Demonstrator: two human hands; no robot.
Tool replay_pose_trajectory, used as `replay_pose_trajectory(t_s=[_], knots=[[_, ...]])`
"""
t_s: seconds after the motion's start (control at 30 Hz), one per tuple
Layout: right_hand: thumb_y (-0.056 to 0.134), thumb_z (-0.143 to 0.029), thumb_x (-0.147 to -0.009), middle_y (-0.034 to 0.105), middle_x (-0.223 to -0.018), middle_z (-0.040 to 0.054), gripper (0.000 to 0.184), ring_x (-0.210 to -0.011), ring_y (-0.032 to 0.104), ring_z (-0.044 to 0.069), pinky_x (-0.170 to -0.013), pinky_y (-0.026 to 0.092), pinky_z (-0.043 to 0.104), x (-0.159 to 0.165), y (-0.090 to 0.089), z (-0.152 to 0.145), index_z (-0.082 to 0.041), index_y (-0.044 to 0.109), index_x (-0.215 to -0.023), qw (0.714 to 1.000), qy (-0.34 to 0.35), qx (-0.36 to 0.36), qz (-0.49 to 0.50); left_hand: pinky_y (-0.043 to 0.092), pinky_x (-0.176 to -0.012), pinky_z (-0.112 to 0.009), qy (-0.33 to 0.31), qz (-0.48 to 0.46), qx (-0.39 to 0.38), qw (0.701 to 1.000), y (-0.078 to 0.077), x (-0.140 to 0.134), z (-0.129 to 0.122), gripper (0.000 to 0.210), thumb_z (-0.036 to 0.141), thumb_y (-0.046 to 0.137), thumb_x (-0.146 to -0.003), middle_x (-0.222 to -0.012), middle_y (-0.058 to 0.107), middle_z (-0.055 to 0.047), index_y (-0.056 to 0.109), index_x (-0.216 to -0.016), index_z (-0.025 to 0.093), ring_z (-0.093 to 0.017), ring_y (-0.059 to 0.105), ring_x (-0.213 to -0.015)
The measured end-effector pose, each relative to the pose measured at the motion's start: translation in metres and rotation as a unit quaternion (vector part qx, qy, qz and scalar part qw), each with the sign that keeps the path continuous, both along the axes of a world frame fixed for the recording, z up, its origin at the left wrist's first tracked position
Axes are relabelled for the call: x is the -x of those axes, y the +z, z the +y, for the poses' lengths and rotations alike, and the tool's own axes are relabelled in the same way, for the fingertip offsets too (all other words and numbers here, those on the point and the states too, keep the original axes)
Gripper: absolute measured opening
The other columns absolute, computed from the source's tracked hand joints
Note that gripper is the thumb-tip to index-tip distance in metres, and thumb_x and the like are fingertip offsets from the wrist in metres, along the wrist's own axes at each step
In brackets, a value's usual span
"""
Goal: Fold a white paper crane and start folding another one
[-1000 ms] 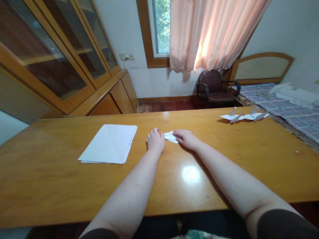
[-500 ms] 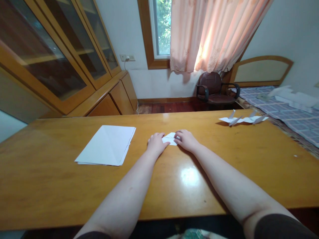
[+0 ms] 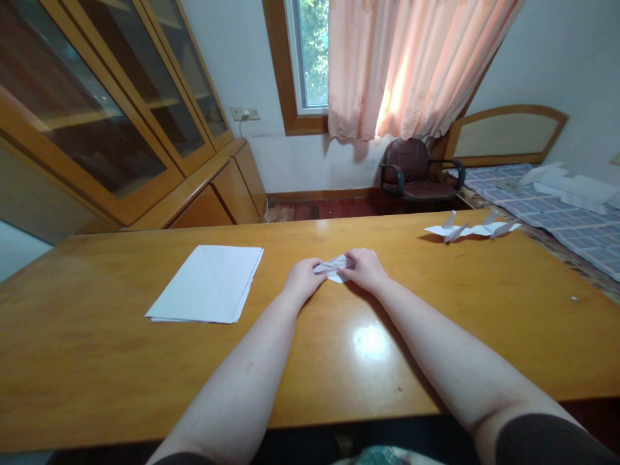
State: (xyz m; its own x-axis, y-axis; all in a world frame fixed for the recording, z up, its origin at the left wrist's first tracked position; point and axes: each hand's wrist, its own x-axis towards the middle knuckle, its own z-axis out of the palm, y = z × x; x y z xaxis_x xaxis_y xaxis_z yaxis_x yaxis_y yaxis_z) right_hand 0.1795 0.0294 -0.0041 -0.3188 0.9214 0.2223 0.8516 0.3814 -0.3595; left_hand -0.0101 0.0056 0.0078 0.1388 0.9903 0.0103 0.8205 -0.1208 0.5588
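Observation:
A small piece of folded white paper (image 3: 334, 266) is held between my two hands near the middle of the wooden table (image 3: 194, 374). My left hand (image 3: 306, 279) pinches its left end, with the thumb on the near side. At the right end, my right hand (image 3: 367, 268) grips the paper between thumb and curled fingers. Part of the paper is raised, and fold lines cross its surface. My fingers hide both of its ends.
To the left lies a stack of white paper sheets (image 3: 208, 284). Folded paper figures (image 3: 469, 230) with upright points stand at the far right of the table. Beyond its far edge are a brown armchair (image 3: 411, 171), a bed (image 3: 513, 187) and a glass-door cabinet (image 3: 159, 129).
The folded paper has gone from lying nearly flat to partly raised. My right hand has closed more firmly around its right end, and the left fingers have curled in.

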Motion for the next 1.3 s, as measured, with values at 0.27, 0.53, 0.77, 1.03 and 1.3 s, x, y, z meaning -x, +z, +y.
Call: replay_pose_trajectory(t_s=[0.27, 0.53, 0.77, 1.03, 1.3], knots=[[0.049, -0.018, -0.084, 0.068, -0.109, 0.0025, 0.029, -0.101, 0.062, 0.018, -0.089, 0.043, 0.031, -0.011, -0.008, 0.003, -0.025, 0.069, -0.103, 0.992, 0.062, -0.064, 0.09, 0.039, -0.098, -0.027, -0.026, 0.018, -0.093, 0.995, -0.001, -0.002, -0.002, 0.042, 0.012, 0.043, -0.082, -0.12, 0.063, 0.001, 0.063, -0.116, 0.027, -0.015, 0.055, -0.112], [0.043, -0.021, -0.088, 0.052, -0.133, 0.0088, 0.04, -0.125, 0.046, 0.021, -0.105, 0.033, 0.039, 0.0, -0.021, 0.006, -0.019, 0.055, -0.126, 0.99, 0.132, 0.017, -0.034, 0.014, -0.112, -0.047, -0.101, 0.179, -0.061, 0.977, -0.025, -0.02, -0.011, 0.057, 0.034, 0.046, -0.087, -0.146, 0.036, -0.01, 0.034, -0.14, 0.018, -0.026, 0.025, -0.137], [0.043, -0.051, -0.087, 0.023, -0.149, 0.0147, 0.071, -0.139, 0.019, 0.026, -0.111, 0.017, 0.05, 0.003, -0.022, -0.003, -0.014, 0.026, -0.145, 0.982, 0.157, 0.065, -0.085, 0.009, -0.113, -0.043, -0.137, 0.186, -0.008, 0.973, -0.027, -0.02, -0.013, 0.07, 0.052, 0.034, -0.088, -0.153, 0.016, -0.011, 0.019, -0.146, 0.016, -0.024, 0.009, -0.141], [0.035, -0.047, -0.091, 0.025, -0.149, 0.0136, 0.063, -0.139, 0.021, 0.026, -0.11, 0.019, 0.049, 0.008, -0.021, -0.006, -0.014, 0.028, -0.144, 0.989, 0.084, 0.078, -0.095, 0.012, -0.113, -0.043, -0.065, 0.194, 0.01, 0.979, -0.031, -0.028, -0.013, 0.079, 0.06, 0.027, -0.086, -0.151, 0.016, -0.019, 0.022, -0.144, 0.006, -0.027, 0.012, -0.141], [0.028, -0.038, -0.094, 0.024, -0.15, 0.0109, 0.053, -0.139, 0.02, 0.024, -0.109, 0.014, 0.054, -0.009, -0.025, 0.008, -0.019, 0.029, -0.143, 0.991, -0.023, 0.098, -0.087, 0.011, -0.112, -0.05, 0.041, 0.234, 0.059, 0.97, -0.028, -0.036, -0.024, 0.095, 0.067, 0.038, -0.076, -0.149, 0.016, -0.024, 0.023, -0.143, 0.001, -0.035, 0.008, -0.14]])
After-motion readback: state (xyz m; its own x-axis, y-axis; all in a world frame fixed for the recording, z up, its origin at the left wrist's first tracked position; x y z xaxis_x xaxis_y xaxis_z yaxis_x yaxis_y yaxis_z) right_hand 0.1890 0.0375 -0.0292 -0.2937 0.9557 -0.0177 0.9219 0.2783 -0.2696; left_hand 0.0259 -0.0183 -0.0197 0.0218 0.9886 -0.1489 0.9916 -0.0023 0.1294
